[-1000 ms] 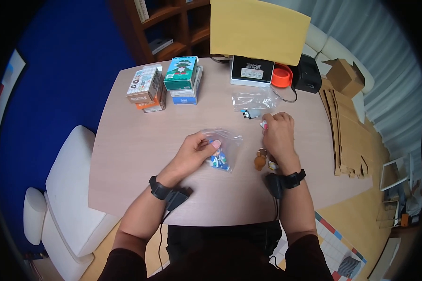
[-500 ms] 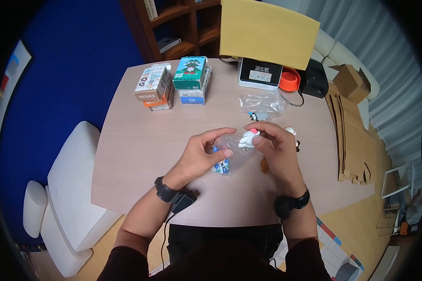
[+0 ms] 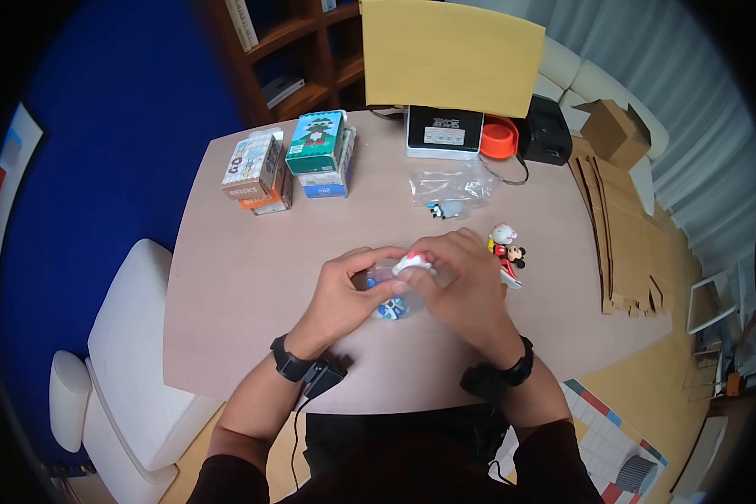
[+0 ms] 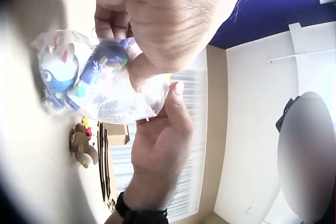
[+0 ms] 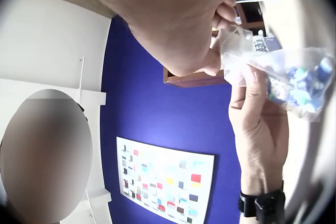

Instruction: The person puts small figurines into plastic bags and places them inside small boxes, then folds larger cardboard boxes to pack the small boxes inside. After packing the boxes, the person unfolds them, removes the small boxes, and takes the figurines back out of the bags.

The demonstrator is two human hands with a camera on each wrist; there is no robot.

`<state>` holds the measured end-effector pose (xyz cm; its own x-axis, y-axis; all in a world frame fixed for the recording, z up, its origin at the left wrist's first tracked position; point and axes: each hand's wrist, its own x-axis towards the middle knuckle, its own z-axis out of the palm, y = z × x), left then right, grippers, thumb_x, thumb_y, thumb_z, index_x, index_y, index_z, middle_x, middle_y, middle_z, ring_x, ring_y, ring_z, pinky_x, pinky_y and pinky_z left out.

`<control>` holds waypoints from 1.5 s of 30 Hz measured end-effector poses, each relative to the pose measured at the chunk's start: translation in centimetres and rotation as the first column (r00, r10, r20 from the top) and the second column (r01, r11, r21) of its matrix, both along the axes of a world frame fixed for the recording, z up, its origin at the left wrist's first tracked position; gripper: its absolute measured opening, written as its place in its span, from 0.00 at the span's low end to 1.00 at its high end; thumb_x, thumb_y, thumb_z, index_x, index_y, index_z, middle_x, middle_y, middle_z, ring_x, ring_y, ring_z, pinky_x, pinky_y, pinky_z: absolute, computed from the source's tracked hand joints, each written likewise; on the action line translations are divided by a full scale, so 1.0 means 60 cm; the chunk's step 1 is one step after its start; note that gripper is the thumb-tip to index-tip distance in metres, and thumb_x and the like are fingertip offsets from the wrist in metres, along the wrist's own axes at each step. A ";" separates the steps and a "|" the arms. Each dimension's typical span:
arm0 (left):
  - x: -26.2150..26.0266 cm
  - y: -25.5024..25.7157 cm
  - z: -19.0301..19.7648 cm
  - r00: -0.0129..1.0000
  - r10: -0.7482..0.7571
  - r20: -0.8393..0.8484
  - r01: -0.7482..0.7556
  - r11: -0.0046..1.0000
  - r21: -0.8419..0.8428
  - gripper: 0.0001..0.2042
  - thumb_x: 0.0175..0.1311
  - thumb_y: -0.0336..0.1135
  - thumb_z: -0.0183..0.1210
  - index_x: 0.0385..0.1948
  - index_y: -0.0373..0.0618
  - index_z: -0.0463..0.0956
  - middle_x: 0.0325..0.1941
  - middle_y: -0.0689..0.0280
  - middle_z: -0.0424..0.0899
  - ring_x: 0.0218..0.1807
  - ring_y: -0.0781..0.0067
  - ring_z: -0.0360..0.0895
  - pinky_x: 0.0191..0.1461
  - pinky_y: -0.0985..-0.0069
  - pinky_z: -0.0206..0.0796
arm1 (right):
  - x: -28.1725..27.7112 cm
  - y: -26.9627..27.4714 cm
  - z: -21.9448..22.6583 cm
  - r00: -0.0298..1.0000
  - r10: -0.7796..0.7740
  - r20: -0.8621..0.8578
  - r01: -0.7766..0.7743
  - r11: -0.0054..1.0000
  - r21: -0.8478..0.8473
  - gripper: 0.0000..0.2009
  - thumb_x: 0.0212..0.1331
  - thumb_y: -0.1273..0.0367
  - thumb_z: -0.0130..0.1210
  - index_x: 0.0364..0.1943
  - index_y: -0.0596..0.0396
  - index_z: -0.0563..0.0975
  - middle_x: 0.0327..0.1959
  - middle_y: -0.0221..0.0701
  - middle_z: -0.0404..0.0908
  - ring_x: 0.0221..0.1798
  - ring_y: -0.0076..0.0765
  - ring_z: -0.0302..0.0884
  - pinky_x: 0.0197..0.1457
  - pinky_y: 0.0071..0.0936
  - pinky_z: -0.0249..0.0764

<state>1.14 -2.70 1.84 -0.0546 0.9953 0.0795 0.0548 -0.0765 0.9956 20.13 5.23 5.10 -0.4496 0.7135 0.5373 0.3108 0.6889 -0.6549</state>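
My left hand [image 3: 332,298] grips a clear plastic bag [image 4: 113,103] near its opening, thumb on the near side. Small blue-and-white figurines [image 4: 63,74] lie inside the bag. At the bag's mouth my right hand [image 3: 470,286] pinches a white figurine [image 3: 412,265] with a pink-red top, which overlaps the bag in the head view. Just beyond the right hand are a white cat-like figurine [image 3: 502,233] and a Mickey Mouse figurine [image 3: 510,254]. A brown figurine [image 4: 81,144], hidden behind my right hand in the head view, shows in the left wrist view.
Stacked toy boxes [image 3: 256,168] and a green-topped stack [image 3: 317,143] stand at the back left. Another clear bag [image 3: 454,185] lies ahead with a small dark-and-blue figurine [image 3: 443,211] beside it. Behind are a white device [image 3: 441,153], an orange-red round object [image 3: 500,139] and a yellow board [image 3: 454,55].
My right hand picked up the white figurine from the right of the table and brought it left to the bag's mouth. The left hand kept hold of the bag, its fingers spreading near the opening.
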 end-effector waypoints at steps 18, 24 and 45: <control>-0.005 -0.003 0.003 0.962 -0.255 0.100 0.240 0.960 0.145 0.30 0.87 0.47 0.46 0.79 0.31 0.61 0.63 0.62 0.72 0.71 0.69 0.68 0.77 0.69 0.56 | -0.026 -0.027 -0.015 0.972 0.113 -0.208 -0.083 0.986 0.146 0.12 0.55 0.69 0.74 0.39 0.57 0.84 0.35 0.34 0.82 0.40 0.42 0.78 0.44 0.38 0.77; -0.008 0.008 -0.014 0.974 -0.183 0.132 0.167 0.978 0.123 0.30 0.88 0.49 0.44 0.79 0.34 0.61 0.61 0.65 0.70 0.68 0.71 0.68 0.76 0.71 0.57 | -0.017 -0.013 -0.040 0.975 0.195 -0.111 -0.183 0.978 0.104 0.14 0.57 0.66 0.73 0.44 0.57 0.86 0.37 0.37 0.79 0.43 0.48 0.80 0.47 0.42 0.78; -0.016 -0.031 -0.037 1.000 0.021 -0.020 -0.018 0.990 0.142 0.33 0.88 0.54 0.41 0.84 0.42 0.54 0.72 0.65 0.71 0.71 0.74 0.69 0.78 0.69 0.56 | -0.001 -0.012 -0.008 0.921 0.350 -0.170 -0.373 0.918 -0.133 0.24 0.48 0.89 0.58 0.50 0.54 0.89 0.33 0.29 0.76 0.33 0.22 0.74 0.39 0.21 0.74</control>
